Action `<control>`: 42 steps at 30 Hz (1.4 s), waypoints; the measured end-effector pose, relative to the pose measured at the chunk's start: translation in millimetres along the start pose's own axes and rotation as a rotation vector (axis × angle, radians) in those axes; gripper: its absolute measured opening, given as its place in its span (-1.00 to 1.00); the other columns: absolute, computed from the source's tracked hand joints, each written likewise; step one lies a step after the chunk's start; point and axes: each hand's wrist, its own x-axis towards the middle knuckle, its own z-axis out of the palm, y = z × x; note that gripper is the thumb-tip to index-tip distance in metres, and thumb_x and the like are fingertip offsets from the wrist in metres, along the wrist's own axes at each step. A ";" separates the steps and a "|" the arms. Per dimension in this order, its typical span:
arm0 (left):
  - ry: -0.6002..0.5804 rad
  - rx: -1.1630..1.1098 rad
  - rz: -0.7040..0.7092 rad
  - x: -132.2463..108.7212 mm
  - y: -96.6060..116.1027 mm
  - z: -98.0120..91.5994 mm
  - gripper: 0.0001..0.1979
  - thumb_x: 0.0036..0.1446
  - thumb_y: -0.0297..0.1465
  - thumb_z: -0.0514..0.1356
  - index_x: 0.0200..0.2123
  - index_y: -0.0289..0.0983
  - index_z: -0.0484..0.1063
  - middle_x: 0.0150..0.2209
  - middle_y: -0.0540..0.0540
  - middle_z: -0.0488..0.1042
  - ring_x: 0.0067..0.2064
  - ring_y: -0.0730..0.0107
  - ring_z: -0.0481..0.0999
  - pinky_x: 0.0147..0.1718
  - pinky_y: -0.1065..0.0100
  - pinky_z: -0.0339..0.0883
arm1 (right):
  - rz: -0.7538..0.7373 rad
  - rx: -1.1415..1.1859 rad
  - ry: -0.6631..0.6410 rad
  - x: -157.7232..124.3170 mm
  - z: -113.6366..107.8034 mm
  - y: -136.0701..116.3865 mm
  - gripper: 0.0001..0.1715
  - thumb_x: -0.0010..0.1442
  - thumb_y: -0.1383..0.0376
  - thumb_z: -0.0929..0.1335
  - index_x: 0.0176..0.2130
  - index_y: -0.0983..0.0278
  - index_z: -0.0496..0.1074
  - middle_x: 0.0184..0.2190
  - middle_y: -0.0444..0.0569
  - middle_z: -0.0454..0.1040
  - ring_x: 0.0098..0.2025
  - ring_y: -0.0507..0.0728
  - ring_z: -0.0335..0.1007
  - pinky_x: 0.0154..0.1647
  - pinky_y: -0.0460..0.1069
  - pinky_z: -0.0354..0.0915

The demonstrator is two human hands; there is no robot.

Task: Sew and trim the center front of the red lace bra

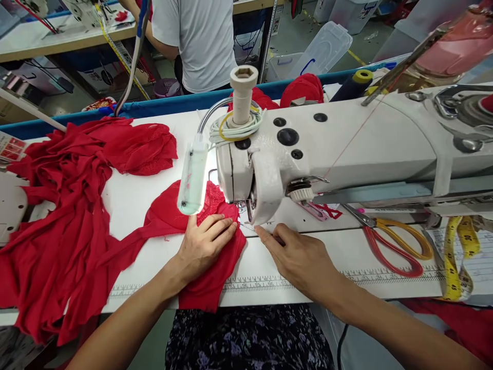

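Observation:
My left hand [206, 246] lies flat on a piece of red lace-trimmed fabric [165, 210], fingers stretched toward the needle area of a white sewing machine [346, 133]. The fabric's right edge reaches the presser foot [242, 205], which the machine head partly hides. To the right of the foot, my right hand [296, 257] is closed around a thin, pointed metal tool [248, 227]. Its tip is at the fabric's edge near the foot; the rest is hidden in my fingers. A small lit lamp [192, 177] hangs just above my left hand.
A heap of red fabric [65, 205] covers the table's left side. Scissors [396, 241] and a yellow tape measure [456, 257] lie at the right. A printed ruler [265, 282] runs along the front edge. Beyond the blue-edged table is another person [204, 41].

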 end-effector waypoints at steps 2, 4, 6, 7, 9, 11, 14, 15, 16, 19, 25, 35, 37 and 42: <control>-0.002 -0.012 -0.004 -0.1 -0.4 1.1 -0.72 0.33 -0.60 0.07 0.01 -0.28 0.45 -0.08 -0.09 0.62 -0.04 0.18 0.52 -0.16 0.12 0.27 | -0.007 0.005 -0.006 -0.1 -0.1 -0.2 -0.44 0.18 0.52 0.26 0.12 0.20 0.42 -0.40 -0.10 0.40 -0.56 -0.02 0.13 -0.47 -0.06 0.03; -0.005 -0.031 -0.002 -0.7 -0.9 2.6 -0.72 0.32 -0.60 0.08 0.02 -0.31 0.45 -0.08 -0.12 0.62 -0.03 0.16 0.50 -0.16 0.12 0.30 | -0.011 0.005 -0.010 -0.5 0.0 -0.4 -0.44 0.16 0.53 0.27 0.11 0.22 0.42 -0.39 -0.09 0.40 -0.56 -0.01 0.15 -0.47 -0.05 0.05; -0.013 -0.053 -0.005 -1.1 -1.2 3.4 -0.70 0.30 -0.62 0.08 0.04 -0.33 0.44 -0.07 -0.14 0.61 -0.03 0.16 0.49 -0.16 0.13 0.32 | -0.011 -0.004 0.001 -0.8 0.2 -0.9 -0.47 0.16 0.53 0.27 0.09 0.24 0.42 -0.38 -0.07 0.40 -0.55 -0.01 0.17 -0.47 -0.04 0.07; -0.015 -0.066 -0.009 -1.1 -1.3 3.3 -0.69 0.30 -0.63 0.07 0.05 -0.33 0.44 -0.07 -0.15 0.61 -0.03 0.16 0.48 -0.16 0.13 0.33 | -0.013 -0.010 0.007 -0.8 0.3 -1.2 -0.48 0.16 0.53 0.27 0.08 0.25 0.42 -0.38 -0.06 0.40 -0.54 0.00 0.18 -0.46 -0.04 0.07; -0.023 -0.094 -0.021 0.3 -1.2 1.1 -0.68 0.29 -0.64 0.06 0.05 -0.33 0.44 -0.07 -0.16 0.60 -0.04 0.18 0.47 -0.17 0.15 0.33 | -0.016 -0.026 0.015 -0.7 0.3 -1.7 -0.48 0.16 0.55 0.26 0.07 0.27 0.41 -0.37 -0.05 0.41 -0.52 0.00 0.21 -0.46 -0.04 0.08; -0.060 -0.122 -0.053 4.0 -0.4 -3.5 -0.71 0.30 -0.61 0.07 0.00 -0.30 0.46 -0.08 -0.16 0.59 -0.02 0.18 0.46 -0.18 0.18 0.31 | -0.021 -0.040 0.004 -0.3 -0.2 -1.7 -0.49 0.16 0.56 0.26 0.07 0.27 0.40 -0.37 -0.06 0.41 -0.51 0.01 0.23 -0.45 -0.04 0.09; -0.144 -0.132 -0.140 14.4 3.1 -12.5 -0.82 0.34 -0.48 0.09 -0.16 -0.27 0.51 -0.20 -0.14 0.55 -0.05 0.17 0.42 -0.25 0.24 0.25 | -0.024 -0.038 -0.038 0.5 -1.6 -0.8 -0.47 0.17 0.56 0.26 0.09 0.25 0.38 -0.36 -0.06 0.42 -0.50 0.00 0.23 -0.44 -0.04 0.10; -0.160 -0.126 -0.178 18.6 5.2 -14.9 -0.82 0.35 -0.43 0.09 -0.21 -0.27 0.51 -0.26 -0.14 0.51 -0.10 0.18 0.40 -0.28 0.25 0.23 | -0.025 -0.034 -0.051 0.8 -2.3 -0.4 -0.46 0.16 0.56 0.26 0.10 0.25 0.37 -0.35 -0.06 0.42 -0.49 0.00 0.24 -0.44 -0.05 0.10; -0.170 -0.117 -0.217 22.9 7.8 -16.6 -0.80 0.35 -0.38 0.09 -0.25 -0.26 0.50 -0.30 -0.14 0.47 -0.16 0.20 0.37 -0.31 0.25 0.20 | -0.025 -0.032 -0.065 1.2 -3.1 0.1 -0.45 0.15 0.56 0.27 0.11 0.24 0.36 -0.35 -0.06 0.43 -0.49 0.00 0.24 -0.44 -0.05 0.10; -0.185 -0.072 -0.350 33.3 16.5 -16.2 -0.75 0.33 -0.29 0.10 -0.37 -0.26 0.44 -0.35 -0.12 0.35 -0.25 0.22 0.27 -0.33 0.24 0.16 | -0.018 -0.033 -0.106 3.6 -6.3 1.2 -0.43 0.17 0.54 0.27 0.14 0.22 0.36 -0.33 -0.04 0.45 -0.52 -0.01 0.24 -0.47 -0.05 0.07; -0.206 -0.066 -0.450 37.3 23.0 -1.3 -0.80 0.28 -0.30 0.12 -0.38 -0.25 0.35 -0.32 -0.14 0.32 -0.20 0.17 0.26 -0.16 0.11 0.22 | -0.013 -0.004 -0.295 11.5 -15.3 3.4 -0.36 0.19 0.51 0.26 0.22 0.18 0.30 -0.29 -0.01 0.47 -0.53 0.00 0.28 -0.52 -0.04 -0.06; -0.098 -0.284 -0.514 30.2 16.5 7.5 -0.82 0.28 -0.47 0.03 -0.40 -0.23 0.28 -0.28 -0.10 0.37 -0.19 0.25 0.31 -0.09 0.14 0.26 | 0.014 0.014 -0.347 15.3 -20.6 -1.4 -0.31 0.13 0.56 0.26 0.22 0.22 0.29 -0.26 0.05 0.49 -0.49 0.03 0.34 -0.54 -0.03 -0.06; -0.063 -0.334 -0.542 29.0 17.0 7.6 -0.81 0.28 -0.49 0.03 -0.41 -0.23 0.27 -0.27 -0.08 0.38 -0.17 0.27 0.34 -0.07 0.15 0.27 | 0.019 0.014 -0.331 14.2 -19.3 -3.1 -0.29 0.11 0.58 0.26 0.22 0.24 0.30 -0.25 0.05 0.49 -0.47 0.05 0.37 -0.53 -0.03 0.00; -0.002 -0.374 -0.573 28.7 18.9 8.0 -0.81 0.28 -0.47 0.06 -0.41 -0.23 0.32 -0.27 -0.06 0.40 -0.15 0.27 0.35 -0.04 0.15 0.27 | 0.014 0.009 -0.209 9.1 -13.4 -3.8 -0.31 0.08 0.59 0.28 0.18 0.25 0.35 -0.30 0.03 0.48 -0.48 0.05 0.34 -0.52 -0.03 0.05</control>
